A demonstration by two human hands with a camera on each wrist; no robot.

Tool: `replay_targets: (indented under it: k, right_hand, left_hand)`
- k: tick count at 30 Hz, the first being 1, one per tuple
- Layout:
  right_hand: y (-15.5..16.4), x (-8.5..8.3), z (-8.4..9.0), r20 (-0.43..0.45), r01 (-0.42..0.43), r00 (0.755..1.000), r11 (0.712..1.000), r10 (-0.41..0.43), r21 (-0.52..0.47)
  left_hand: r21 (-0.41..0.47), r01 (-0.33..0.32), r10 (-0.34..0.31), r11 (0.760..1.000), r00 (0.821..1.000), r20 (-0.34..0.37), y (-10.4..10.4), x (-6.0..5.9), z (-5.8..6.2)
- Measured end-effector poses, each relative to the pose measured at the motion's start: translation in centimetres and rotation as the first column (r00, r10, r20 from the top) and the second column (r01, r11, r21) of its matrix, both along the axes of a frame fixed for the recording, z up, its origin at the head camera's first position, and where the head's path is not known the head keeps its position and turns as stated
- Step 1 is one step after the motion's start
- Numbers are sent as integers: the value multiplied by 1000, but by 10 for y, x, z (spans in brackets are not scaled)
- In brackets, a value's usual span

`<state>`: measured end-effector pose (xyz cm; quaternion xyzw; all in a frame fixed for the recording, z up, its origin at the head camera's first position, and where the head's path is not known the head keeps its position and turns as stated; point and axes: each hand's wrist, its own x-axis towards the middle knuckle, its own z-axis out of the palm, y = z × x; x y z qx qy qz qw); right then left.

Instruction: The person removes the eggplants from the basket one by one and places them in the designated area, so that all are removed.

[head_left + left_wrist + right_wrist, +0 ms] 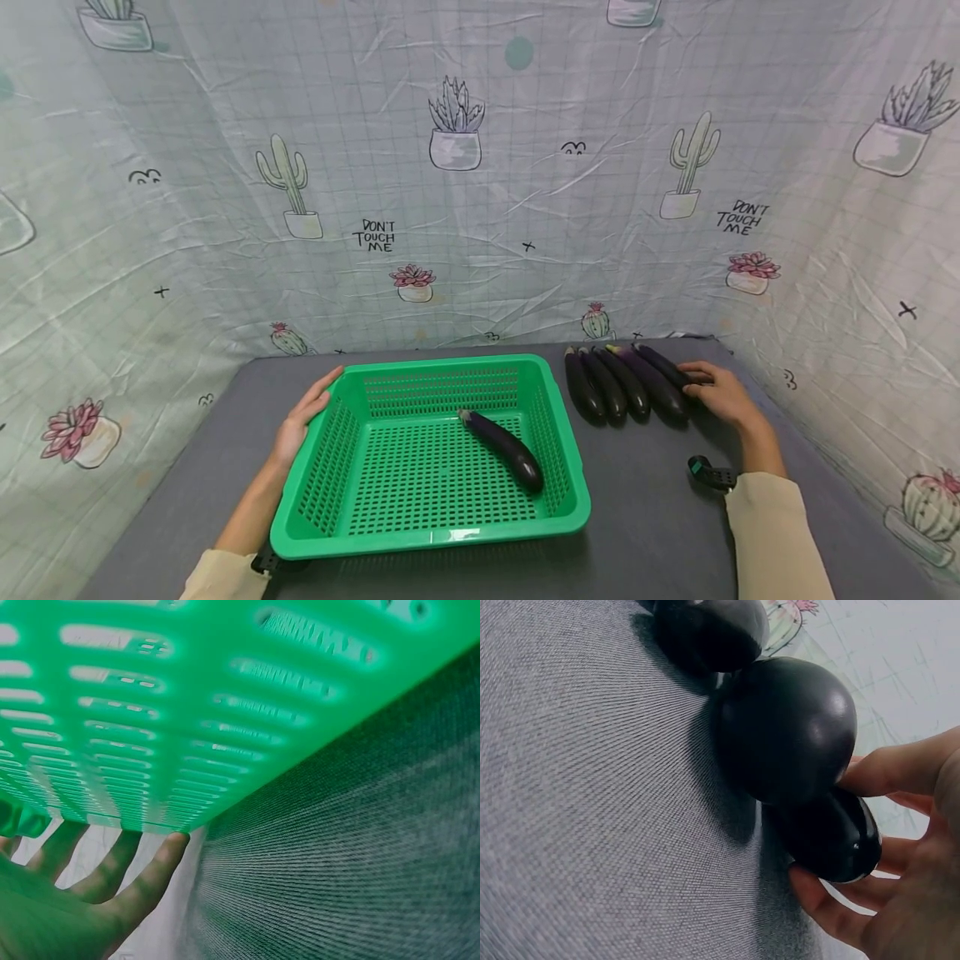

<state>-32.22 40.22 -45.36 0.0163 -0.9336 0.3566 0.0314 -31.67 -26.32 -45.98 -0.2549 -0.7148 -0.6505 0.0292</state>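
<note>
Right hand is reaching to the far end of a row of 5 eggplants, thumb and fingers curling around the outermost eggplant, the 1 lying directly under the palm. The right wrist view is showing its rounded dark end cupped between thumb above and fingertips below, with the next eggplant pressing against it on the thumb side. The grasped one is still lying on the grey table, not lifted.

Left hand is resting flat against the outer wall of the green basket, fingers straight and spread along the slotted plastic, steadying and holding nothing. Beyond the left palm, inside the basket, 1 eggplant is lying diagonally on the mesh floor.

Risks as I am judging them:
- Skin is looking glossy and the grip is sitting near 1 end only; the long body could be pivoting down and slipping out during the lift.
- Neighbours are packed touching; pulling the outer one sideways could be rolling the next one toward the table edge beside the hand.
- Basket is light; a hard drop near its right wall could be tipping or sliding it if the left hand's flat press is easing off.
</note>
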Motion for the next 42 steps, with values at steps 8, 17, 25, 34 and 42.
replay_targets:
  k: [8,17,25,34,42]
  right_hand:
    - [0,2,2,27,-3,1000,1000,3,0]
    - [0,1,2,27,3,1000,1000,-2,-10]
    - [2,3,0,35,-7,999,1000,7,1]
    - [2,2,2,25,-35,999,999,35,-15]
    - [3,1,1,23,-41,999,999,42,-31]
  left_hand:
    - [12,6,-6,1000,1000,10,0,1,-1]
    - [115,90,-96,989,994,44,0,2,-1]
    - [175,155,-166,972,985,49,-1,1,0]
    - [86,88,-90,992,996,20,-2,-1,-1]
    - [18,11,-11,1000,1000,9,0,-1,-2]
